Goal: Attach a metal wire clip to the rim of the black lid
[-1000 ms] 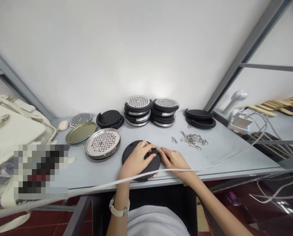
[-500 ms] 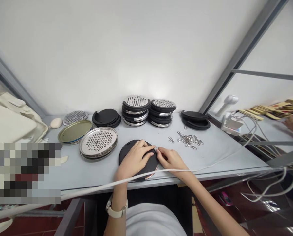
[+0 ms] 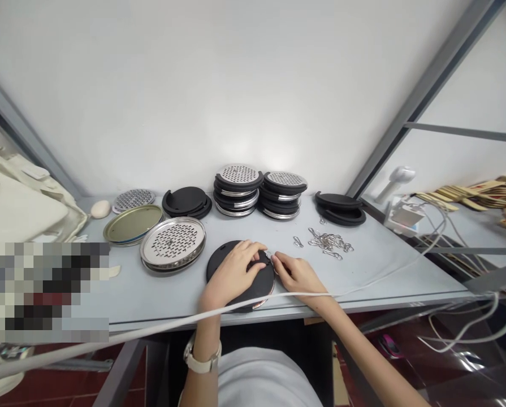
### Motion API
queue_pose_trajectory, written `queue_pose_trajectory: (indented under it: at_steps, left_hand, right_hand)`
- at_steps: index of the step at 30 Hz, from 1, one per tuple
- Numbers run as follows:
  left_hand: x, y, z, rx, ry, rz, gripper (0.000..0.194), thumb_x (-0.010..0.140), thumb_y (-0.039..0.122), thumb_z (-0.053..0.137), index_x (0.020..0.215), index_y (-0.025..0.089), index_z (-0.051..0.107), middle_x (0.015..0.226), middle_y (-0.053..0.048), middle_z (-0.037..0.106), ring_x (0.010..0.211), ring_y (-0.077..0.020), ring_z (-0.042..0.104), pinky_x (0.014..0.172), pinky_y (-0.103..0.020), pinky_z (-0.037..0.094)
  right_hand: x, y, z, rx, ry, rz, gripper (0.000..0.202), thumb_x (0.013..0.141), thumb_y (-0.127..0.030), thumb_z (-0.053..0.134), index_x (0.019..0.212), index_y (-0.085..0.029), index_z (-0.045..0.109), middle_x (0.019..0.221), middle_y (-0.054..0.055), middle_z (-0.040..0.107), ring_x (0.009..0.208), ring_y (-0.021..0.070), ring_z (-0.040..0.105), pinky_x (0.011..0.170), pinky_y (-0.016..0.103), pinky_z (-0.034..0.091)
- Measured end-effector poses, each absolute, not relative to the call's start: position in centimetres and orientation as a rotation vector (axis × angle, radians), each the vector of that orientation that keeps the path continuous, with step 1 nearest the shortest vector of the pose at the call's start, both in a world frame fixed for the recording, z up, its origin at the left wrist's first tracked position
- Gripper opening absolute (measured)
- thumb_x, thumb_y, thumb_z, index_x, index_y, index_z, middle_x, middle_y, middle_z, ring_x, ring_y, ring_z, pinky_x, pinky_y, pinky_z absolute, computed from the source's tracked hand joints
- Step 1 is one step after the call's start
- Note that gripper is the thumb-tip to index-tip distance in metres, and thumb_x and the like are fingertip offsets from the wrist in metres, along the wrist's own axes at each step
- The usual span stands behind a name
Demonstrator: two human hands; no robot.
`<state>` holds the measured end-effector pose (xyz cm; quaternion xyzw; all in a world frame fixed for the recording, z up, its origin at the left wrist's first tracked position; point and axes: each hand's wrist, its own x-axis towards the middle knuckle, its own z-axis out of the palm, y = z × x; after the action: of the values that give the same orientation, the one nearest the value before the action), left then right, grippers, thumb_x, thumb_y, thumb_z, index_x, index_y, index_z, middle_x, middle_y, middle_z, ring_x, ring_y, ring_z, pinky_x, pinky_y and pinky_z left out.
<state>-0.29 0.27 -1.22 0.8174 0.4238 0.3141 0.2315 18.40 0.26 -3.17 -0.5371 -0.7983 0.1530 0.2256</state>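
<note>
The grey table (image 3: 371, 249) spread beneath the slotted black disc (image 3: 256, 284), which lay flat near the front edge. Far left of the disc sat a cream bag (image 3: 19, 209). Behind the disc rose a left stack (image 3: 238, 191) and a right stack (image 3: 281, 195) of black round holders, each topped by a perforated metal plate. Right of and behind the disc, two black holders (image 3: 340, 209) overlapped. Just left of the disc lay a silver grater plate (image 3: 173, 242); farther left was an olive-gold lid (image 3: 133, 224).

The person's left hand (image 3: 236, 271) rested on top of the disc, its fingers bent and its thumb parted from the forefinger. The right hand (image 3: 295, 275) was at the disc's right edge. To the disc's right, beyond that hand, lay a loose pile of metal clips (image 3: 329, 242). Thumb and forefinger of the right hand pinched one small metal clip (image 3: 268, 255) against the disc's rim.
</note>
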Motion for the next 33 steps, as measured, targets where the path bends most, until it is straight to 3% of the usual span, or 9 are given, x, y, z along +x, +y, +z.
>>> queue_pose_trajectory:
  at_steps: [8,23,33]
  left_hand:
    - [-0.42,0.11,-1.17,2.312,1.122,0.758,0.030,0.091,0.022,0.045,0.120,0.026,0.054,0.104,-0.004,0.053,0.103,-0.0187,0.049,0.095,-0.035,0.040]
    - [-0.38,0.12,-1.06,2.362,1.126,0.700,0.034,0.093,0.022,0.041,0.124,0.027,0.052,0.104,-0.004,0.051,0.101,-0.0188,0.049,0.096,-0.035,0.040]
    - [-0.40,0.12,-1.20,2.385,1.145,0.683,0.033,0.093,0.024,0.041,0.124,0.026,0.052,0.106,-0.005,0.050,0.101,-0.0193,0.049,0.095,-0.036,0.040]
  right_hand:
    - [18.67,0.34,-3.47,-1.424,-2.213,0.510,0.031,0.092,-0.032,0.035,0.068,-0.019,0.051,0.056,-0.003,0.051,0.050,0.0098,0.041,0.051,0.021,0.026]
    - [18.71,0.33,-3.70,-1.380,-2.171,0.581,0.031,0.092,-0.033,0.035,0.067,-0.018,0.048,0.055,-0.004,0.045,0.050,0.0089,0.039,0.052,0.022,0.026]
    - [18.79,0.63,-3.99,-1.376,-2.081,0.643,0.021,0.088,-0.029,0.041,0.069,-0.020,0.041,0.054,-0.007,0.039,0.050,0.0087,0.036,0.050,0.020,0.026]
